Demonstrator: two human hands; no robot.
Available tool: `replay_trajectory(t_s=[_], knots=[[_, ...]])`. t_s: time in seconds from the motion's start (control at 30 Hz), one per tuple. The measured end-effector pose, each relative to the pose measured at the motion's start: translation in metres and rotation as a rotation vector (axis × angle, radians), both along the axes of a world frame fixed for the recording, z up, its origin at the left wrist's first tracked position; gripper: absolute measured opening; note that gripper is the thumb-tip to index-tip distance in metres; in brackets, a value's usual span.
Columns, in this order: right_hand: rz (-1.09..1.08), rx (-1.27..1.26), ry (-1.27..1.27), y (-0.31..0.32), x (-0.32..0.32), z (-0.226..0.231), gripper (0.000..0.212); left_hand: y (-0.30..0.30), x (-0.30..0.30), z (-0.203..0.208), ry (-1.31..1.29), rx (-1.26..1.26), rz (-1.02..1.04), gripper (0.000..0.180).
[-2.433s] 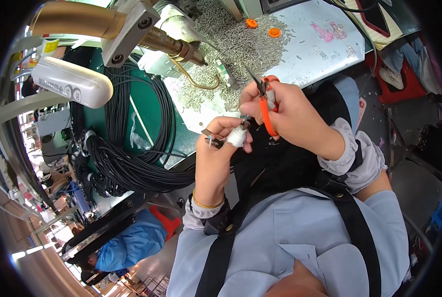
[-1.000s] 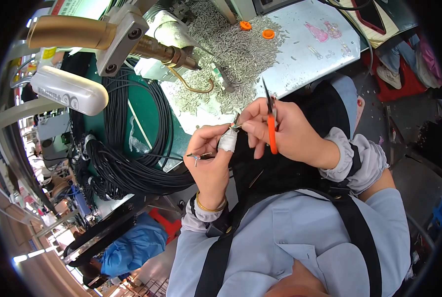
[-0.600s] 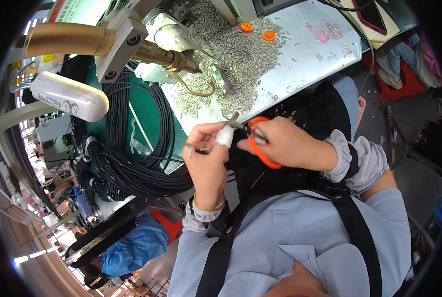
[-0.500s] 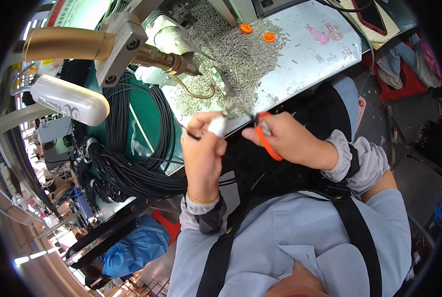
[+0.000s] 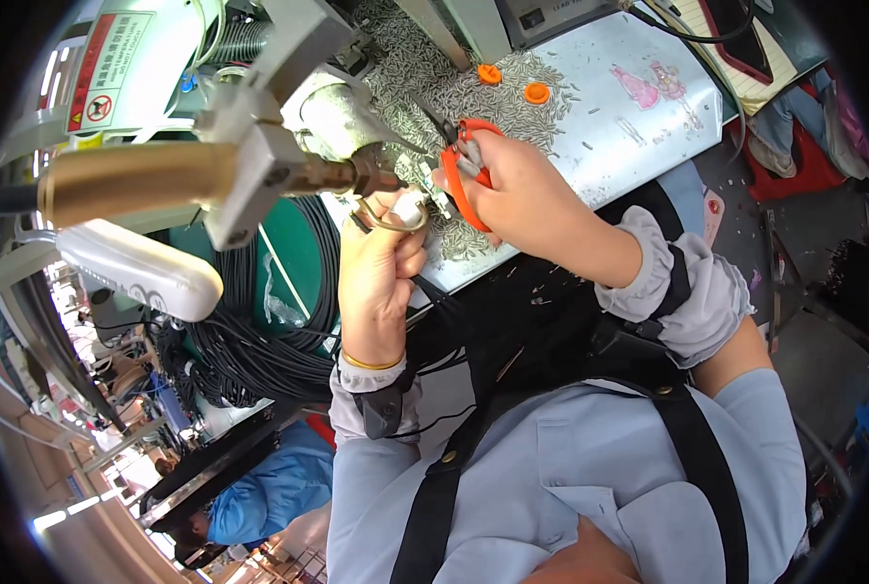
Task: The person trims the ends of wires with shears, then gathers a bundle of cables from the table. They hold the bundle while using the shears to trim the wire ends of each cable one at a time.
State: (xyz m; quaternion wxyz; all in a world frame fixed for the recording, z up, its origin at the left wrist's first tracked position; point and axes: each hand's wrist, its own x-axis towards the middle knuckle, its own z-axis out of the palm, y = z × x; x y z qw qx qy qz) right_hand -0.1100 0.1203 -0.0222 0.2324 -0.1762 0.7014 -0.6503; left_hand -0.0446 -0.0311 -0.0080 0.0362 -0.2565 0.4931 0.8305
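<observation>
My left hand (image 5: 384, 261), with a white cover on one fingertip, is closed on a black cable (image 5: 437, 294) that trails out below it. Its fingertips are under a brass-coloured metal tip (image 5: 391, 182) and a thin curved tube (image 5: 396, 226), beside a small green-and-white fixture (image 5: 436, 192); the cable's end is hidden there. My right hand (image 5: 527, 195) grips orange-handled scissors (image 5: 466, 206). Their dark blades (image 5: 435, 122) are apart and point up and left, above a heap of small silvery pieces (image 5: 473, 97).
A large brass-coloured cylinder (image 5: 143, 185) in a metal clamp (image 5: 253, 185) overhangs the left side. Below it are a white lamp-like unit (image 5: 143, 271) and coiled black cables (image 5: 245, 355). Two orange caps (image 5: 537, 92) and a phone (image 5: 736, 39) are at the back.
My right hand has moved up and left with the scissors, now over the silvery pieces. My left hand has shifted slightly up and left, in under the metal tip.
</observation>
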Motion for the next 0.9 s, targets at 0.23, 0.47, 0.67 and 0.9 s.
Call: replay_trajectory(t_s=[0.23, 0.47, 0.67, 0.9], knots=[[-0.051, -0.049, 0.159, -0.001, 0.001, -0.007, 0.013, 0.001, 0.003, -0.001, -0.041, -0.041, 0.089, 0.016], [-0.033, -0.049, 0.143, 0.0, 0.002, -0.002, 0.015, -0.003, 0.004, -0.003, -0.014, -0.039, 0.036, 0.015], [-0.03, -0.044, 0.103, 0.001, 0.007, -0.005, 0.017, 0.006, 0.009, 0.006, 0.06, -0.009, 0.015, 0.009], [-0.019, -0.002, 0.052, 0.021, 0.026, 0.0, 0.013, 0.039, 0.033, 0.011, 0.143, -0.313, 0.113, 0.008]])
